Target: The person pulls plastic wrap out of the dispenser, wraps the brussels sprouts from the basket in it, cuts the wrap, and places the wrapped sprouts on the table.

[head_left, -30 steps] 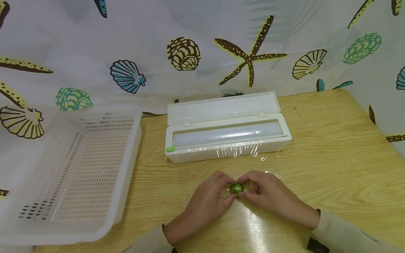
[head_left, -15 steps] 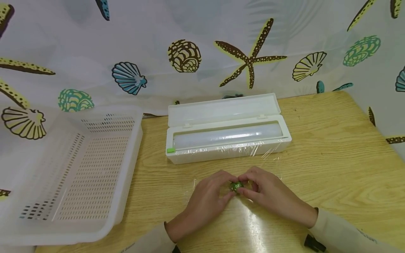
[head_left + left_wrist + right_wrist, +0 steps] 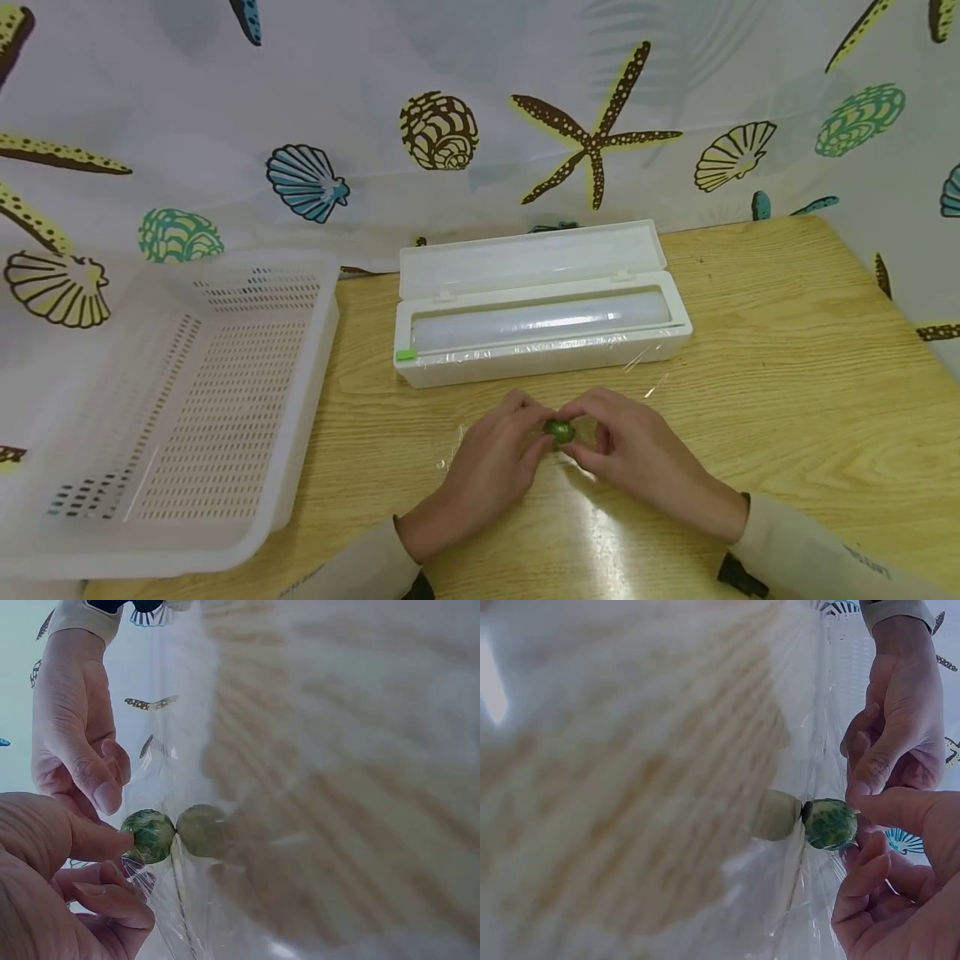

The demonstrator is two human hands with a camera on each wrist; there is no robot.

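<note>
Where the wood-grained tabletop [image 3: 787,375] begins at the left, a large rectangular white plastic basket [image 3: 150,560] with a perforated floor and slotted sides stands upright. To its right, on the far side, sits a long white plastic box [image 3: 465,372], its hinged lid [image 3: 532,258] tipped back, with a pale roll of film [image 3: 540,320] inside and a small bright green tab [image 3: 406,355] at its near left corner. Clear, creased film [image 3: 184,907] lies about the hands on the near side. The left hand [image 3: 491,462], in a pale beige sleeve [image 3: 352,562], pinches the left side of a small, round, mottled green object [image 3: 559,432] between thumb and fingers. That object is near the middle, low at the tabletop, which mirrors it. From the right, the right hand [image 3: 637,446] pinches its other side, thumb and fingers close to the left hand's. A white cloth printed with shells and starfish [image 3: 360,75] hangs along the far and right sides.
</note>
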